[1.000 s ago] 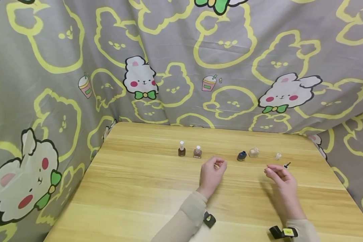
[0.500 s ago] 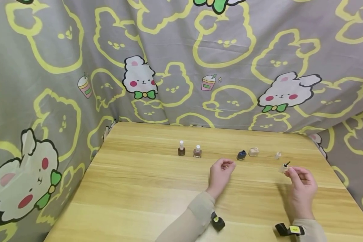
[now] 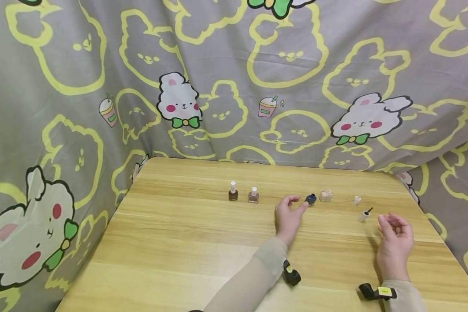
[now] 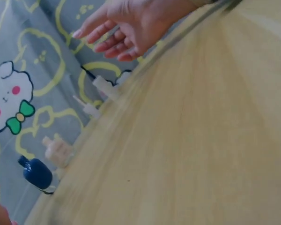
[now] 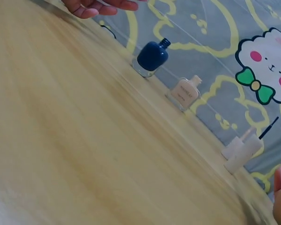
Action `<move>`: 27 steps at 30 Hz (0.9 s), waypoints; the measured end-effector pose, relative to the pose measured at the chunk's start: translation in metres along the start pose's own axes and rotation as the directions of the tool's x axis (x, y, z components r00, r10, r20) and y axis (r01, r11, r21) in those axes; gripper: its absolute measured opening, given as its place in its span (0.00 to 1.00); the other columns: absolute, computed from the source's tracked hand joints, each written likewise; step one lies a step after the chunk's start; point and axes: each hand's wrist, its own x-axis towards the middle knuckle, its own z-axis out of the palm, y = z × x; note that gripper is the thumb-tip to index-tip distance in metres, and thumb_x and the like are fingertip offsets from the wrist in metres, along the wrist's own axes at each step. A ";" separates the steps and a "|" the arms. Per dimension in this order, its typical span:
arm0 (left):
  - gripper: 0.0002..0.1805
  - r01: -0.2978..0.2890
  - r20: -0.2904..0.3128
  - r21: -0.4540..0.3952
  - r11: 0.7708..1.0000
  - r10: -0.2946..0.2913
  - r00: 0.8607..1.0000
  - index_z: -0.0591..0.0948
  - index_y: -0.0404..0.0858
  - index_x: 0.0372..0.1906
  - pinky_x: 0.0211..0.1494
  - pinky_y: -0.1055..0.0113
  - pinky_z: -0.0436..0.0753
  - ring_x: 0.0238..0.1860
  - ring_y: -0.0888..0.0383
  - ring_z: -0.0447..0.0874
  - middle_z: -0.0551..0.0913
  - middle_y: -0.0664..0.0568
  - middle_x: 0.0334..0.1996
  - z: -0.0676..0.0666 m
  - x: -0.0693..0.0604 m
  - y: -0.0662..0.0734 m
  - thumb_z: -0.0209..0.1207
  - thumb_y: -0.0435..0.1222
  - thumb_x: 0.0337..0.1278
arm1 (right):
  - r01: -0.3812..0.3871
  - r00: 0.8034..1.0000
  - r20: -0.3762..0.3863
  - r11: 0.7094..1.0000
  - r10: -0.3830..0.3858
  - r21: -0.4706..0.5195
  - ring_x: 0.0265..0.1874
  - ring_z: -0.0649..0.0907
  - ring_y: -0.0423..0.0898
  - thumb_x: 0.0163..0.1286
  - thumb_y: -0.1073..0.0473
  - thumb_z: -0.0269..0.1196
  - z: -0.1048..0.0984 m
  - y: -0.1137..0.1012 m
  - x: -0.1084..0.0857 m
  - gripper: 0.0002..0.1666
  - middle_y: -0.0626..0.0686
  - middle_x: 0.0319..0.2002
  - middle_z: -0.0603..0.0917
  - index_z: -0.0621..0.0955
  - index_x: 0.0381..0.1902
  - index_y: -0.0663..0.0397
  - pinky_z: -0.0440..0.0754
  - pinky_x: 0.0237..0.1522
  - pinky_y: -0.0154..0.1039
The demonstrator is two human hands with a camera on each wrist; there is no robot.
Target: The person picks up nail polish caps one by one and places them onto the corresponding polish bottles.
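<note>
My left hand reaches toward an uncapped bottle of dark blue nail polish, thumb and fingers spread just left of it. The right wrist view shows a gap between that hand and the blue bottle. Beside it stands an uncapped cream nail polish bottle. A white cap with a dark brush stands brush up on the table, left of my right hand, whose loosely bent fingers hold nothing. Behind that is a smaller white cap with a pale brush.
Two capped nail polish bottles, one dark brown and one mauve, stand upright left of my left hand. The wooden table ends at a patterned curtain at the back and sides.
My right hand has let go of the white cap with the dark brush, now standing on the table, and drawn back right. My left hand has moved right, up to the blue bottle, and its fingers have spread.
</note>
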 end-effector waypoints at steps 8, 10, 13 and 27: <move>0.17 0.016 -0.025 0.125 0.992 -0.013 1.000 0.84 0.49 0.44 0.57 0.63 0.72 0.52 0.60 0.73 0.83 0.66 0.44 0.015 0.007 -0.010 0.72 0.42 0.46 | -0.274 0.961 -0.079 0.904 0.263 -0.327 0.38 0.76 0.35 0.60 0.75 0.65 -0.005 0.000 0.010 0.25 0.43 0.41 0.79 0.74 0.51 0.49 0.75 0.31 0.22; 0.18 0.005 -0.019 0.166 0.986 -0.002 1.000 0.84 0.50 0.46 0.57 0.64 0.71 0.52 0.62 0.70 0.82 0.66 0.45 0.018 0.009 -0.012 0.72 0.43 0.46 | -0.301 0.952 -0.077 0.854 0.298 -0.424 0.42 0.74 0.33 0.61 0.71 0.66 -0.006 0.000 0.011 0.27 0.40 0.44 0.77 0.73 0.53 0.45 0.74 0.36 0.19; 0.18 -0.017 -0.006 0.212 0.977 0.019 1.000 0.83 0.50 0.47 0.56 0.64 0.71 0.51 0.63 0.69 0.83 0.65 0.47 0.023 0.012 -0.014 0.71 0.44 0.48 | -0.313 0.943 -0.071 0.793 0.325 -0.523 0.45 0.72 0.32 0.60 0.68 0.68 -0.006 0.000 0.012 0.30 0.38 0.47 0.76 0.72 0.57 0.43 0.73 0.41 0.16; 0.23 -0.047 0.017 0.526 0.849 0.044 0.999 0.84 0.54 0.52 0.60 0.59 0.67 0.56 0.57 0.73 0.84 0.60 0.52 0.040 0.019 -0.017 0.71 0.48 0.47 | -0.188 0.925 0.033 0.532 0.378 -0.826 0.41 0.72 0.24 0.63 0.55 0.69 -0.005 0.003 0.019 0.40 0.25 0.38 0.74 0.67 0.70 0.53 0.70 0.42 0.13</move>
